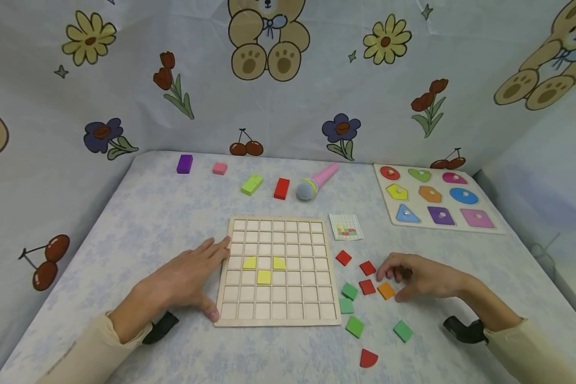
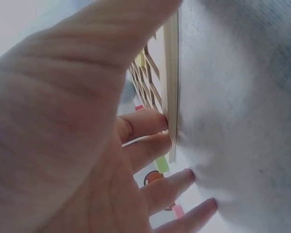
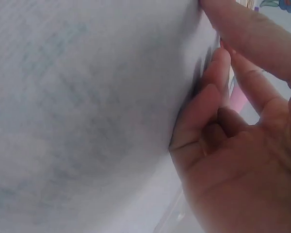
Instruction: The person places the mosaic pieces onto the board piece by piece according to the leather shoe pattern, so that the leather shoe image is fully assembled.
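Note:
A square wooden grid board (image 1: pixel 278 323) lies in the middle of the table, with a yellow square tile (image 1: pixel 264 277) and two cut-cornered yellow tiles in its cells. My left hand (image 1: pixel 182 277) rests at the board's left side, fingers spread along the edge and thumb at the near corner. Right of the board, my right hand (image 1: pixel 424 276) hovers low with loosely bent fingers. Its thumb is beside an orange tile (image 1: pixel 386 290), its fingertips close to a red tile (image 1: pixel 367 268). In the right wrist view, the fingers (image 3: pixel 199 114) are bent against the table and no tile shows between them.
Green tiles (image 1: pixel 355 326), other red squares and a red quarter-round piece (image 1: pixel 368 358) lie around the board's right side. A pattern card (image 1: pixel 346 228) sits above them. Behind are colored blocks (image 1: pixel 281 189), a toy microphone (image 1: pixel 317 182) and a shape puzzle (image 1: pixel 441 213).

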Action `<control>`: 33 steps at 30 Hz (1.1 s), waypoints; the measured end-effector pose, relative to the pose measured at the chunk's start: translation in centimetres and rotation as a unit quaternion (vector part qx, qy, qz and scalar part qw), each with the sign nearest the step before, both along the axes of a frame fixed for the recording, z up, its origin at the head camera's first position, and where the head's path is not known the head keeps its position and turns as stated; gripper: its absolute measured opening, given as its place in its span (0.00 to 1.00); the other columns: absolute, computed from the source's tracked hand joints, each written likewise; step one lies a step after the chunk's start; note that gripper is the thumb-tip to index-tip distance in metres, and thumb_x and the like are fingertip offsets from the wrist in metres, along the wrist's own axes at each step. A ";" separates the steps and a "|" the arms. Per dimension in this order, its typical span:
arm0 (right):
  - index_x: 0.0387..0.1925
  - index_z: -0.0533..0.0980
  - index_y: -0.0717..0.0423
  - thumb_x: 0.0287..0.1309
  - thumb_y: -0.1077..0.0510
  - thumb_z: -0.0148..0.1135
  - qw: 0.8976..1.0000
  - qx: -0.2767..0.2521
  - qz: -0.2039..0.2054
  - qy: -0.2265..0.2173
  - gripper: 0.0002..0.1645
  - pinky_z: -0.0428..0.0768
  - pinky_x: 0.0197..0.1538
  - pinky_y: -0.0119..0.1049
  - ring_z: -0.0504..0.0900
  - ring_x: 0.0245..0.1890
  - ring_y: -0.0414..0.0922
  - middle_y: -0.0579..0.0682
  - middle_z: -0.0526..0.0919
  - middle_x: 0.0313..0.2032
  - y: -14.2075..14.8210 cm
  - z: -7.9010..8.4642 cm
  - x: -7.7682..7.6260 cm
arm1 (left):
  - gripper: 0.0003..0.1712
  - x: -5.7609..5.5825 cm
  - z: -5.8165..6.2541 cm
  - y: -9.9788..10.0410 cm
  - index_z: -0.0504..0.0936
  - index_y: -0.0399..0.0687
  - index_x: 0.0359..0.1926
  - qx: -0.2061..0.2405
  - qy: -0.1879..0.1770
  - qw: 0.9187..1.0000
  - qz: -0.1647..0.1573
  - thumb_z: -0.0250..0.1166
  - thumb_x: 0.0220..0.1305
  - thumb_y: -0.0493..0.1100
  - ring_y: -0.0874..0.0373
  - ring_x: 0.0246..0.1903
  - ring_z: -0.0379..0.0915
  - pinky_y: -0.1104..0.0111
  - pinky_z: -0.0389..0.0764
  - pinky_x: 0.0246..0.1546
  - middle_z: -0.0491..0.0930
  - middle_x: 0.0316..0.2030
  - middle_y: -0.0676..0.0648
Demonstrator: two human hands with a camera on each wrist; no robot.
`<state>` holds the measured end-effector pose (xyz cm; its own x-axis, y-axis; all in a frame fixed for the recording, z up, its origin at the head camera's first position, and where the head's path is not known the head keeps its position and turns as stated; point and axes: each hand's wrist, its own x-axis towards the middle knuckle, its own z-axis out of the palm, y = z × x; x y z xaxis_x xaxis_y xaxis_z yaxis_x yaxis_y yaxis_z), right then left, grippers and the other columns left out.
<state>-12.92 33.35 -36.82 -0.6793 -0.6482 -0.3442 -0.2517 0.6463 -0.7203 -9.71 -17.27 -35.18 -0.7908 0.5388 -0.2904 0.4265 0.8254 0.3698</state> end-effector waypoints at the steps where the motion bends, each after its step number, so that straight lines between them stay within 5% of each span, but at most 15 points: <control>1: 0.49 0.78 0.45 0.54 0.54 0.75 1.000 -0.001 0.000 0.003 0.21 0.74 0.38 0.33 0.74 0.39 0.45 0.48 0.77 0.40 -0.1 0.0 0.0 | 0.73 0.0 0.0 0.0 0.60 0.41 0.74 -0.001 0.001 1.000 0.000 0.78 0.29 0.72 0.34 0.76 0.44 0.37 0.63 0.65 0.45 0.80 0.41; 17: 0.46 0.79 0.51 0.54 0.50 0.76 0.996 0.039 -0.039 0.069 0.20 0.79 0.37 0.30 0.77 0.34 0.40 0.44 0.79 0.35 -2.4 1.7 0.2 | 0.71 0.2 -0.2 -0.1 0.63 0.42 0.71 -0.005 0.043 0.999 -0.008 0.77 0.27 0.72 0.33 0.75 0.50 0.39 0.68 0.62 0.50 0.78 0.40; 25: 0.43 0.80 0.50 0.53 0.52 0.76 0.990 0.026 -0.044 0.133 0.17 0.79 0.35 0.30 0.77 0.33 0.42 0.46 0.81 0.33 -7.1 2.5 -0.7 | 0.71 0.1 -0.1 -0.2 0.62 0.41 0.71 0.002 0.030 1.000 -0.008 0.78 0.28 0.71 0.33 0.75 0.48 0.38 0.66 0.63 0.48 0.79 0.40; 33: 0.41 0.80 0.51 0.53 0.54 0.76 0.989 -0.006 -0.008 0.147 0.15 0.76 0.34 0.29 0.77 0.32 0.43 0.47 0.81 0.35 -12.6 2.6 -1.3 | 0.71 0.2 0.0 -0.1 0.62 0.41 0.71 0.004 0.023 1.000 -0.008 0.78 0.28 0.71 0.33 0.75 0.47 0.38 0.65 0.64 0.48 0.79 0.40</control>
